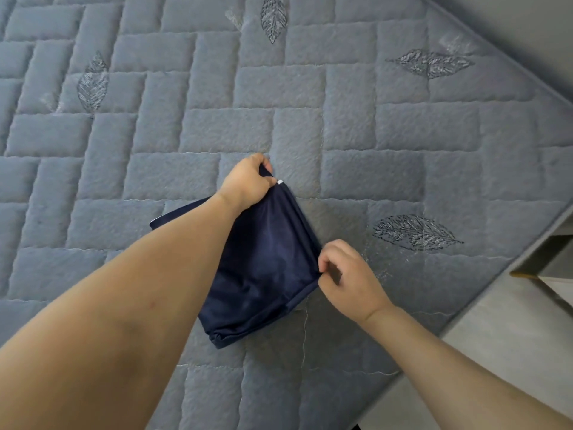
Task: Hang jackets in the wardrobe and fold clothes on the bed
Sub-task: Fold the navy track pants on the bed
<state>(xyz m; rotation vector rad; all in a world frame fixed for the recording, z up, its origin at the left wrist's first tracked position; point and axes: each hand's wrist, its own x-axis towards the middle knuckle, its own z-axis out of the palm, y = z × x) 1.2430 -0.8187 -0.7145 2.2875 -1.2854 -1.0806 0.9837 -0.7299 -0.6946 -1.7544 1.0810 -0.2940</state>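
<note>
A dark navy garment (pixel 266 262), folded into a compact rectangle, lies on the grey quilted bed (pixel 217 128) near its right edge. My left hand (pixel 248 181) grips the garment's far corner, fingers curled over the fabric beside a small white tag. My right hand (pixel 344 271) pinches the garment's right corner between thumb and fingers. My left forearm crosses over the garment's left part and hides it. A folded lower layer pokes out to the left under that forearm.
The bed cover carries stitched leaf patterns. The bed's edge runs diagonally along the right side, with light grey floor (pixel 496 346) beyond it. A piece of furniture with a gold-coloured trim (pixel 539 268) stands at the right, close to the bed edge.
</note>
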